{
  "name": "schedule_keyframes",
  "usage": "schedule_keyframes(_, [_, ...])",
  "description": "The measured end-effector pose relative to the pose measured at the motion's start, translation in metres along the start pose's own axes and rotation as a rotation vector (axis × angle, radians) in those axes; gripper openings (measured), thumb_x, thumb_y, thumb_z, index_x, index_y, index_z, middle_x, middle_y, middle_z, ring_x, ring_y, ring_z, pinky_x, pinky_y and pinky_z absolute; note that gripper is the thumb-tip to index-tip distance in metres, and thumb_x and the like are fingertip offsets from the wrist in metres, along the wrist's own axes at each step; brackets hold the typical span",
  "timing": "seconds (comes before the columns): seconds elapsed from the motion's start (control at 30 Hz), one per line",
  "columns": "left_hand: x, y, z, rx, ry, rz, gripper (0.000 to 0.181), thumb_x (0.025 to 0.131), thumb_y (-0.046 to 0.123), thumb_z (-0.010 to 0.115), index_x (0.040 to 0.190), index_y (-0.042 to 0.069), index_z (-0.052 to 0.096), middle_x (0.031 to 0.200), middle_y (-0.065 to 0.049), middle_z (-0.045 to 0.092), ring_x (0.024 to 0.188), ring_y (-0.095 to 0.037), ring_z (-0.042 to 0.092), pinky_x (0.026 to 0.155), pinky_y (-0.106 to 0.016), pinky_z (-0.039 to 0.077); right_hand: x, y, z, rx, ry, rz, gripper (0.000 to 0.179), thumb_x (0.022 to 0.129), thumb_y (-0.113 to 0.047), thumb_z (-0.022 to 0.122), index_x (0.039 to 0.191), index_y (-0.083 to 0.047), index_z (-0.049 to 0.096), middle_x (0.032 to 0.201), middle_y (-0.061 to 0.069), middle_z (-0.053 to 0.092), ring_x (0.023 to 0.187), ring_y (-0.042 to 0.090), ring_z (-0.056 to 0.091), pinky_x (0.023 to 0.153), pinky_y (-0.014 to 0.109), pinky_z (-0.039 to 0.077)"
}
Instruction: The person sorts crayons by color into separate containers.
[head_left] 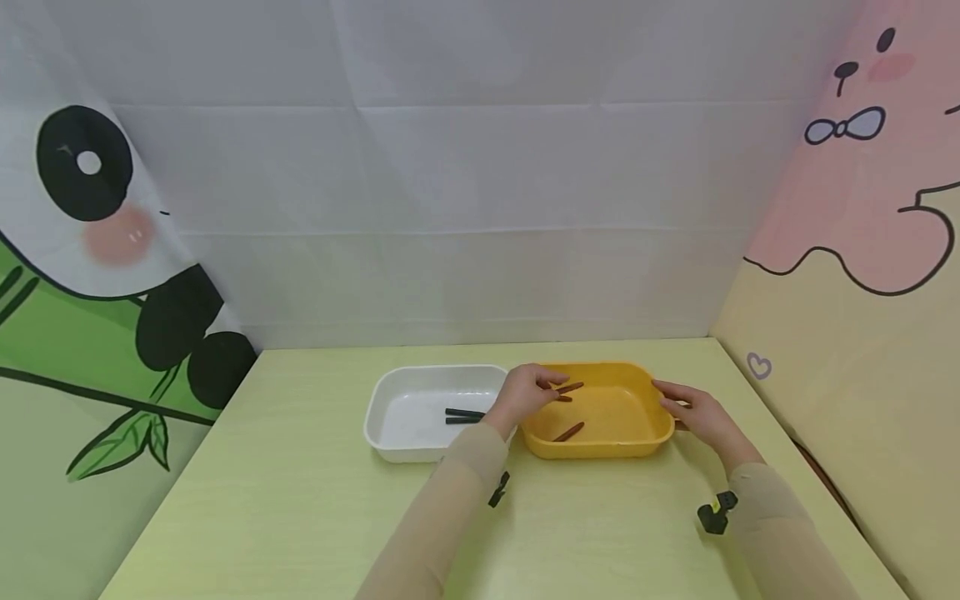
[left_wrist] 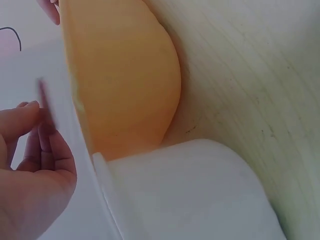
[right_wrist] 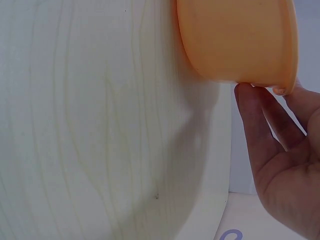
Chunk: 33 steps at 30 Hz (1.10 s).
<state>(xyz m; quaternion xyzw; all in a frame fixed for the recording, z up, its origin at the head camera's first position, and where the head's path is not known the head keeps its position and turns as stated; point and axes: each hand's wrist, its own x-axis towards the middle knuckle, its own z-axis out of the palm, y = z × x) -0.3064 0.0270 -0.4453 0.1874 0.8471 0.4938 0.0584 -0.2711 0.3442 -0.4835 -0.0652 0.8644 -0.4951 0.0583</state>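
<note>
My left hand [head_left: 521,396] is over the left part of a yellow tray [head_left: 622,448]. Between thumb and fingertips it pinches a thin brown stick [head_left: 572,387], blurred in the left wrist view. Two more brown sticks are in the tray: one [head_left: 564,399] just under the held one, another [head_left: 569,432] near the front wall. On the tray's right side my right hand [head_left: 697,412] grips the rim; the right wrist view shows fingers against the outer wall [right_wrist: 235,45] and the thumb at the rim.
A white tray [head_left: 390,451] stands directly left of the yellow one, partly behind my left forearm. Two dark green sticks [head_left: 463,417] lie in it. Both trays rest on a pale wooden table [head_left: 300,517]. A white backdrop hangs behind, with cartoon-printed panels at both sides.
</note>
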Motion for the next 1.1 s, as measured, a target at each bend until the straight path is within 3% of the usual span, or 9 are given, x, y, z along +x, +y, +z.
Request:
schedule_keyframes(0.33, [-0.003,-0.005,0.001,0.035,0.031,0.032,0.028,0.091,-0.001,0.067,0.117,0.007,0.074,0.115,-0.005,0.070,0.097,-0.021,0.061,0.079,-0.024,0.054,0.000,-0.002,0.001,0.010,-0.003,-0.012,0.047,0.105,-0.011,0.050,0.146,0.009,0.039,0.147,0.035,0.036,0.120,0.048,0.052,0.083,0.035,0.058])
schedule_keyframes(0.6, [-0.012,-0.002,-0.003,-0.032,0.020,0.029,0.026,0.092,0.000,0.068,0.116,0.007,0.074,0.114,-0.004,0.070,0.099,-0.019,0.061,0.083,-0.024,0.053,0.000,-0.002,-0.001,0.001,-0.003,-0.011,0.047,0.105,-0.012,0.050,0.146,0.009,0.039,0.147,0.035,0.036,0.120,0.049,0.052,0.083,0.035,0.058])
schedule_keyframes(0.83, [-0.025,-0.005,-0.009,-0.105,0.023,0.026,0.025,0.092,0.005,0.069,0.116,0.009,0.074,0.112,-0.003,0.070,0.097,-0.017,0.061,0.081,-0.024,0.054,0.001,0.000,0.000,-0.040,0.011,-0.028,0.046,0.105,-0.011,0.050,0.145,0.009,0.040,0.146,0.035,0.038,0.118,0.049,0.053,0.081,0.034,0.058])
schedule_keyframes(1.1, [-0.048,-0.007,-0.024,-0.032,0.057,0.068,0.025,0.094,0.011,0.069,0.119,0.007,0.072,0.113,-0.005,0.070,0.095,-0.020,0.063,0.075,-0.025,0.054,-0.002,-0.006,-0.002,-0.091,0.061,-0.054,0.045,0.105,-0.012,0.051,0.143,0.010,0.044,0.141,0.035,0.044,0.111,0.046,0.058,0.076,0.034,0.059])
